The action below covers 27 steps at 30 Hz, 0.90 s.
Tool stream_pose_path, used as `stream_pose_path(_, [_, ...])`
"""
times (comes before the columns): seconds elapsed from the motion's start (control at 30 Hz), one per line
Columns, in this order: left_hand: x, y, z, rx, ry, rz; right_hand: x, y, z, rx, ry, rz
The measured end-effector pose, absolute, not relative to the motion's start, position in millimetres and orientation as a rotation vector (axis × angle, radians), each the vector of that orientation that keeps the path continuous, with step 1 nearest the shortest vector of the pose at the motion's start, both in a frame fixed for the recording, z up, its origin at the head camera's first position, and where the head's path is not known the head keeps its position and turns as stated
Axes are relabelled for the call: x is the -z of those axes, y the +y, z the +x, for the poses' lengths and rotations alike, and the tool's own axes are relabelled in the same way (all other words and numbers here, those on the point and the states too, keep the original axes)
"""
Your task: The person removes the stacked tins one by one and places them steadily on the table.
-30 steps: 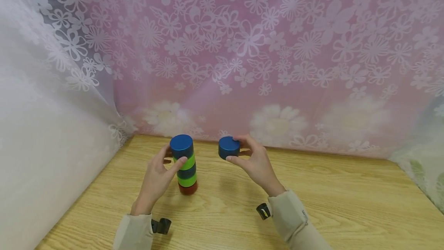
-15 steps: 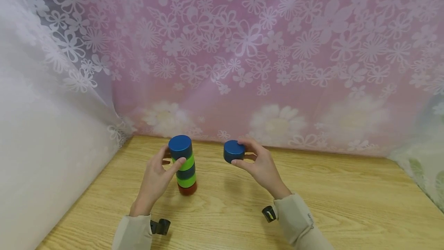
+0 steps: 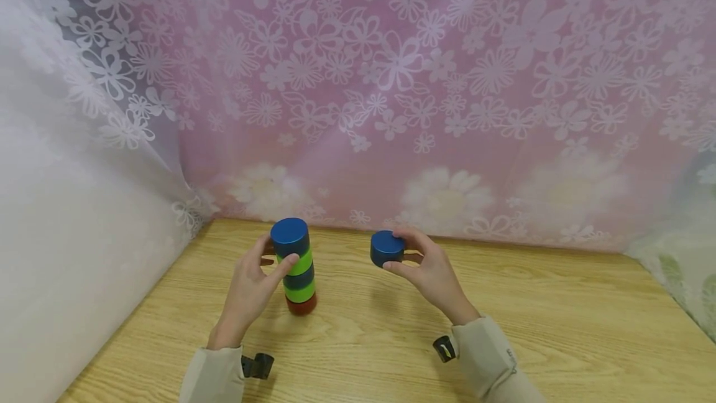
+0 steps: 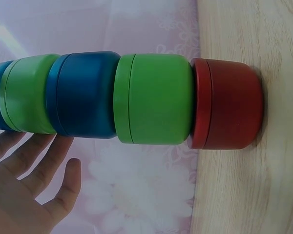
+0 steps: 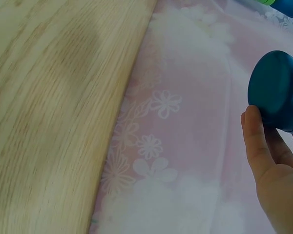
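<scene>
A column of round lidded tins stands upright on the wooden table (image 3: 358,341). From the bottom it goes red tin (image 4: 229,104), green tin (image 4: 158,99), blue tin (image 4: 85,94), green tin (image 4: 31,95) and blue top tin (image 3: 289,235). My left hand (image 3: 246,291) grips the column near its top, the thumb across the upper green tin and the other fingers behind. To the right of the column, my right hand (image 3: 436,275) holds another blue tin (image 3: 387,249) above the table, apart from the column, between thumb and fingers. Its flat base shows in the right wrist view.
A pink floral curtain (image 3: 358,111) hangs along the table's far edge. White sheeting (image 3: 84,235) closes off the left side, and pale cloth (image 3: 679,266) hangs at the right. Black wrist mounts (image 3: 257,365) stick out from both sleeves.
My right hand has carried the blue tin rightward and slightly nearer to me, away from the column. The left hand and the column have stayed nearly still.
</scene>
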<state>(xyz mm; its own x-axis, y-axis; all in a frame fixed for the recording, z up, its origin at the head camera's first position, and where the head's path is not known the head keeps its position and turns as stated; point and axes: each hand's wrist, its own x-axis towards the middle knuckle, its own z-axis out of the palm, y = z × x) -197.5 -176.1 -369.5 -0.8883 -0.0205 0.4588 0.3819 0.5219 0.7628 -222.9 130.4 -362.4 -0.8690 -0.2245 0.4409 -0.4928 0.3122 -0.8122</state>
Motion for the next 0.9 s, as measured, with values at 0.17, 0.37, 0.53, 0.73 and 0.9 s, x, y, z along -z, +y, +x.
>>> stream_pose_path(0.17, [370, -175, -198, 1.326, -2.358, -0.294, 366, 135, -222, -1.558, -2.366, 0.614])
stream_pose_path(0.37, [370, -175, -198, 1.326, -2.348, -0.3, 369, 139, -222, -1.561, -2.393, 0.593])
stream_pose_path(0.53, [369, -176, -197, 1.322, -2.348, -0.299, 370, 141, -222, -1.568, -2.404, 0.583])
stream_pose_path(0.73, [370, -176, -198, 1.314, -2.347, -0.308, 372, 144, -222, -1.54, -2.44, 0.562])
stream_pose_path(0.9, [371, -177, -199, 1.303, -2.328, -0.332, 375, 147, -223, -1.525, -2.472, 0.569])
